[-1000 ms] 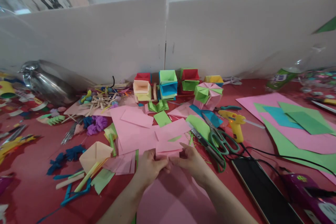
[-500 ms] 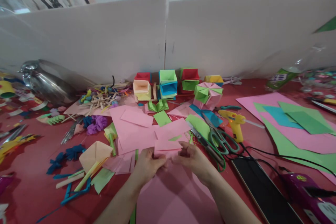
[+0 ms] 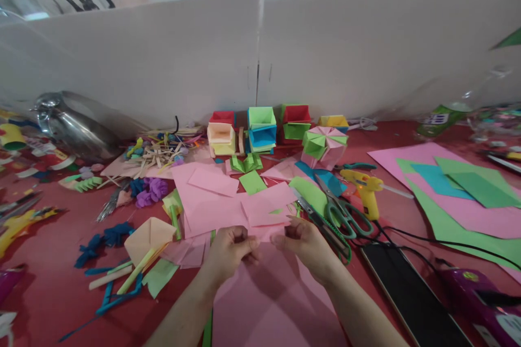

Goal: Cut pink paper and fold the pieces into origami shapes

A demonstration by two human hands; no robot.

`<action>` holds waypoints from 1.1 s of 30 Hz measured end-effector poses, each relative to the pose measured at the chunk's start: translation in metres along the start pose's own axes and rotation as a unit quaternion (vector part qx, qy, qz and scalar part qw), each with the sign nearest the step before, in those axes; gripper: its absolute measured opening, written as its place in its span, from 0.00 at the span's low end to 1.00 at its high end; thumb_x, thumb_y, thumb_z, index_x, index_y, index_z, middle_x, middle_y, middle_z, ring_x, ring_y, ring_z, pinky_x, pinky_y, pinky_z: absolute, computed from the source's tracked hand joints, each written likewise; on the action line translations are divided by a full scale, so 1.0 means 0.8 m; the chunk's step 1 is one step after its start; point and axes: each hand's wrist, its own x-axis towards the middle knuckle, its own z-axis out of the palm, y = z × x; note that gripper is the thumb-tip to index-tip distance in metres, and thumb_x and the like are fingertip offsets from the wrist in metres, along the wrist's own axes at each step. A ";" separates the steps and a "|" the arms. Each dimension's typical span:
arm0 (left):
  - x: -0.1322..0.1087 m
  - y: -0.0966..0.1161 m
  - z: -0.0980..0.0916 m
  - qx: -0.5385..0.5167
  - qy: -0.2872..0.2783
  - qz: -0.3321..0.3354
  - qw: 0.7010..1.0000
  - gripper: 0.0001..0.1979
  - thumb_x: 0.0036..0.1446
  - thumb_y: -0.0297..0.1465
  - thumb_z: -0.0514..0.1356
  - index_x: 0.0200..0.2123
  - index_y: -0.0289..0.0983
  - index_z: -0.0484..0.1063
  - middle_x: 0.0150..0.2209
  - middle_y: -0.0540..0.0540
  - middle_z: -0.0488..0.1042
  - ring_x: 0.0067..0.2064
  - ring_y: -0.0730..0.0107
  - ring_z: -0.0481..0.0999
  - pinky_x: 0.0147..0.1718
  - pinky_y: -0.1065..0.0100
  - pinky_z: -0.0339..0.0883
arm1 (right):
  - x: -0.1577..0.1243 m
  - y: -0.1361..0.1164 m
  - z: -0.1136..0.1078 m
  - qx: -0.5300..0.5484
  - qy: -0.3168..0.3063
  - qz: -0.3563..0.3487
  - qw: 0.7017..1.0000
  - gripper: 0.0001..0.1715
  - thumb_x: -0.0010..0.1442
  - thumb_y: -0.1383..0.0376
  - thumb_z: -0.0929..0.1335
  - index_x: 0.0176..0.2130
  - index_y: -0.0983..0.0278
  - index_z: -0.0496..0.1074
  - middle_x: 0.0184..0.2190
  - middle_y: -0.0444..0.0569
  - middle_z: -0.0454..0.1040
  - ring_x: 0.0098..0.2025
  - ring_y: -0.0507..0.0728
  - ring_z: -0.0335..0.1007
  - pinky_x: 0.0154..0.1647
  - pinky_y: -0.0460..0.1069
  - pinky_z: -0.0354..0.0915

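Between my two hands is a small piece of pink paper [image 3: 266,234], pinched at its left edge by my left hand [image 3: 231,252] and at its right edge by my right hand [image 3: 303,246]. Both hands have thumbs pressed to the fingers. Below them lies a large pink sheet [image 3: 277,309]. Just beyond, a pink paper piece [image 3: 266,206] rests on other pink sheets [image 3: 207,214]. Close to the right hand are a utility knife [image 3: 325,227] and green-handled scissors [image 3: 345,217].
Folded paper boxes [image 3: 261,130] and a pink-green paper shape [image 3: 324,146] stand before a white partition [image 3: 163,65]. To the right are a yellow glue gun [image 3: 366,190], a phone [image 3: 411,293] and coloured sheets [image 3: 480,190]. A metal jug [image 3: 79,127] stands back left.
The paper between my hands has tipped down: its raised pink flap no longer stands up in front of the sheets behind. My hands stay in nearly the same place.
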 end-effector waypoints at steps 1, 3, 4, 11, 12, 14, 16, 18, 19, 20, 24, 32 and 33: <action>-0.001 0.002 -0.002 0.000 -0.010 -0.006 1.000 0.14 0.45 0.36 0.63 0.18 0.35 0.63 0.18 0.48 0.75 0.19 0.72 0.73 0.21 0.72 0.67 | 0.000 0.000 -0.001 -0.001 0.000 0.001 1.000 0.13 0.44 0.62 0.73 0.27 0.66 0.67 0.21 0.41 0.69 0.24 0.50 0.62 0.28 0.46 0.59; -0.002 0.005 -0.007 0.000 -0.031 -0.020 0.999 0.13 0.45 0.36 0.64 0.20 0.34 0.65 0.20 0.45 0.77 0.21 0.69 0.75 0.21 0.72 0.66 | 0.001 0.002 -0.003 -0.004 0.002 0.005 1.000 0.14 0.44 0.62 0.74 0.26 0.66 0.67 0.21 0.41 0.69 0.24 0.50 0.63 0.28 0.46 0.59; -0.002 0.006 -0.009 0.001 -0.038 -0.025 0.999 0.13 0.45 0.36 0.64 0.21 0.34 0.66 0.22 0.43 0.78 0.22 0.69 0.76 0.21 0.73 0.66 | 0.002 0.003 -0.005 -0.005 0.004 0.006 1.000 0.15 0.43 0.62 0.74 0.26 0.66 0.67 0.21 0.42 0.69 0.24 0.51 0.63 0.28 0.46 0.59; 0.002 0.002 -0.006 0.006 0.014 0.014 1.000 0.09 0.47 0.30 0.61 0.19 0.35 0.67 0.15 0.52 0.72 0.17 0.78 0.68 0.19 0.77 0.61 | 0.003 0.003 -0.009 -0.001 -0.001 0.003 1.000 0.15 0.44 0.61 0.74 0.26 0.66 0.66 0.22 0.43 0.69 0.26 0.51 0.64 0.28 0.46 0.60; 0.002 0.001 -0.005 0.007 0.021 0.020 1.000 0.09 0.48 0.29 0.60 0.18 0.35 0.66 0.14 0.53 0.70 0.16 0.79 0.67 0.19 0.77 0.60 | 0.003 0.003 -0.009 0.000 -0.002 0.002 1.000 0.15 0.44 0.61 0.74 0.26 0.66 0.67 0.22 0.43 0.70 0.26 0.52 0.65 0.28 0.46 0.60; 0.001 0.000 -0.007 0.008 0.009 0.019 1.000 0.10 0.48 0.31 0.61 0.19 0.35 0.66 0.15 0.52 0.71 0.17 0.78 0.68 0.20 0.77 0.61 | 0.002 0.002 -0.008 -0.001 -0.001 0.001 1.000 0.15 0.44 0.60 0.74 0.27 0.66 0.68 0.22 0.43 0.70 0.26 0.52 0.65 0.28 0.46 0.61; -0.001 0.002 -0.009 0.006 -0.025 0.006 1.000 0.10 0.48 0.35 0.62 0.23 0.34 0.69 0.19 0.48 0.75 0.21 0.73 0.72 0.22 0.74 0.64 | 0.002 0.002 -0.008 -0.005 0.002 0.002 1.000 0.15 0.43 0.60 0.74 0.28 0.66 0.68 0.22 0.43 0.71 0.25 0.52 0.65 0.27 0.46 0.61; -0.001 0.005 -0.011 -0.002 -0.050 -0.002 0.999 0.14 0.48 0.39 0.62 0.30 0.33 0.71 0.24 0.45 0.76 0.24 0.69 0.75 0.25 0.71 0.66 | 0.001 0.002 -0.006 -0.009 0.000 0.006 1.000 0.15 0.44 0.60 0.74 0.29 0.66 0.69 0.22 0.44 0.71 0.24 0.51 0.66 0.26 0.46 0.61; -0.001 0.006 -0.011 -0.007 -0.052 0.000 0.999 0.16 0.48 0.41 0.62 0.32 0.33 0.72 0.25 0.45 0.77 0.26 0.69 0.75 0.26 0.71 0.67 | 0.001 0.001 -0.004 -0.011 -0.004 0.007 1.000 0.15 0.45 0.60 0.73 0.29 0.67 0.70 0.23 0.44 0.72 0.25 0.51 0.66 0.27 0.46 0.62; 0.000 0.007 -0.010 -0.011 -0.049 0.004 0.999 0.17 0.49 0.42 0.61 0.34 0.34 0.72 0.26 0.46 0.76 0.27 0.68 0.75 0.27 0.70 0.67 | 0.000 0.001 -0.002 -0.013 -0.011 0.007 1.000 0.14 0.45 0.60 0.73 0.30 0.67 0.70 0.23 0.45 0.73 0.25 0.52 0.67 0.28 0.46 0.63; 0.004 0.005 -0.005 -0.018 -0.021 0.018 0.999 0.16 0.49 0.42 0.60 0.30 0.34 0.74 0.24 0.48 0.74 0.28 0.68 0.73 0.25 0.72 0.67 | -0.001 0.001 0.006 -0.027 -0.026 -0.008 0.999 0.16 0.43 0.63 0.73 0.33 0.66 0.72 0.27 0.46 0.75 0.29 0.54 0.70 0.31 0.48 0.65; 0.000 0.001 -0.001 -0.015 0.001 0.009 1.000 0.14 0.48 0.39 0.60 0.18 0.35 0.69 0.16 0.55 0.62 0.20 0.75 0.63 0.21 0.73 0.67 | 0.002 0.006 0.003 -0.063 0.065 -0.071 0.993 0.09 0.48 0.62 0.71 0.32 0.64 0.76 0.30 0.48 0.76 0.35 0.57 0.70 0.38 0.50 0.65; -0.001 0.002 -0.001 -0.017 -0.003 0.006 1.000 0.15 0.48 0.39 0.60 0.18 0.35 0.69 0.16 0.55 0.62 0.20 0.75 0.63 0.20 0.72 0.67 | 0.002 0.007 0.003 -0.062 0.064 -0.070 0.994 0.09 0.49 0.61 0.71 0.30 0.64 0.76 0.28 0.48 0.76 0.33 0.57 0.70 0.36 0.51 0.65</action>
